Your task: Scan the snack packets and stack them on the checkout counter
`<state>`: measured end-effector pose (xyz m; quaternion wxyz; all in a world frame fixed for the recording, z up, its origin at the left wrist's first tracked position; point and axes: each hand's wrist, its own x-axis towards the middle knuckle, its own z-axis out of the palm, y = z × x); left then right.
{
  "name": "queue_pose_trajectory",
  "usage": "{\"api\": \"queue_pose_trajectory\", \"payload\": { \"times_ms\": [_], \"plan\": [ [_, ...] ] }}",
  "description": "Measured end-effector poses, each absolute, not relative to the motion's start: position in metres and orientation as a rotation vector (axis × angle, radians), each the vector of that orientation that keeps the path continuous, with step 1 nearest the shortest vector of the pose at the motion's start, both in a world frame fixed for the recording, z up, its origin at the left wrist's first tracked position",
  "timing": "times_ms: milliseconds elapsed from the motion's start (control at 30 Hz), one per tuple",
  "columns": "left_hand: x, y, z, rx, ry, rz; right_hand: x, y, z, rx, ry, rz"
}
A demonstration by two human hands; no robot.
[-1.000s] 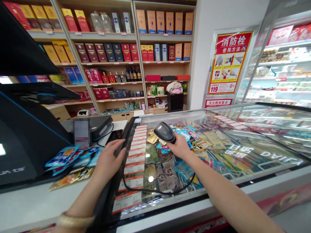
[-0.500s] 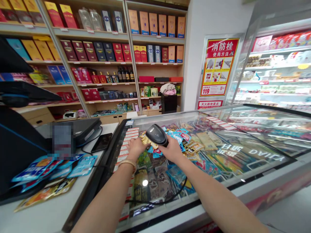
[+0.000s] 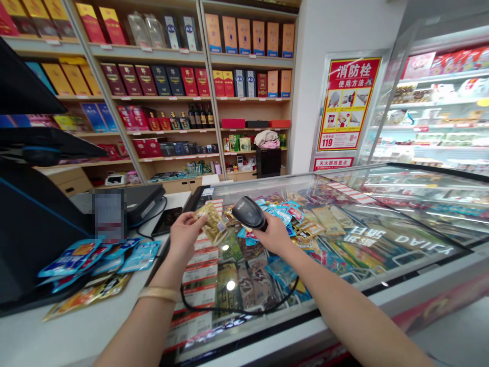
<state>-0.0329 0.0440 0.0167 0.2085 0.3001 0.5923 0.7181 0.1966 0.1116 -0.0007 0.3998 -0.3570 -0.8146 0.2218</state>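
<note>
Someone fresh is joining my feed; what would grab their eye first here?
Probably the black handheld scanner in the right hand, above the glass-topped case, with a gold packet pinched in the left hand beside it. Next, perhaps, the red-and-yellow poster on the wall behind and the blue packets piled on the white counter at the left.

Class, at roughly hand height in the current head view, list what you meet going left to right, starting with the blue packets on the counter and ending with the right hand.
Blue packets → left hand → gold packet pinched in its fingers → handheld barcode scanner → right hand gripping the scanner.
</note>
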Motion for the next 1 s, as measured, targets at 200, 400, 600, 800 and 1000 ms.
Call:
{"api": "queue_pose_trajectory", "payload": {
  "times_ms": [200, 400, 600, 800, 1000],
  "plan": [
    [-0.035, 0.033, 0.009, 0.667, 1.412, 2.130, 0.198, 0.105, 0.003, -0.789, -2.276, 0.526],
    [-0.043, 0.037, 0.002, 0.667, 1.481, 2.119, 0.197, 0.096, 0.006, -0.758, -2.548, 0.366],
    [-0.042, 0.035, 0.000, 0.714, 1.531, 2.060, 0.195, 0.089, 0.007, -0.758, -2.673, 0.261],
    [-0.043, 0.037, -0.003, 0.741, 1.538, 2.053, 0.193, 0.086, 0.007, -0.790, -2.711, 0.213],
    [-0.042, 0.036, -0.003, 0.736, 1.513, 2.067, 0.193, 0.087, 0.006, -0.778, -2.721, 0.208]
  ]
}}
